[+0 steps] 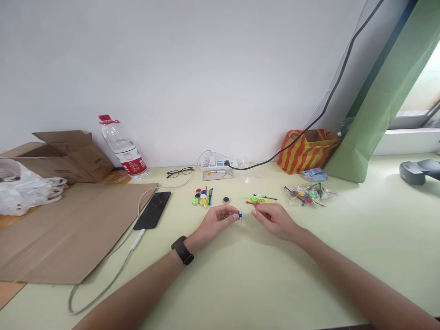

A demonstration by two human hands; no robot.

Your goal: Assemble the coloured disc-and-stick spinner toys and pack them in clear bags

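Observation:
My left hand (222,218), with a black watch (183,250) on its wrist, pinches a small blue plastic piece (239,215) that has a thin, blurred upright edge. A short gap to the right, my right hand (275,220) is closed with thumb and forefinger together; what they hold, if anything, is too small to make out. Just behind it lie loose coloured plastic sticks (261,199), partly hidden by the fingers. Behind my left hand are several coloured round caps (202,196) beside a row of sticks (209,197). One black round cap (226,200) lies between the groups.
Bagged plastic parts (309,194) lie at the right, before a striped bag (302,153). A power strip (218,163) and glasses (180,172) sit by the wall. At left are a cabled phone (153,211), a cardboard sheet (68,229) and a bottle (125,151).

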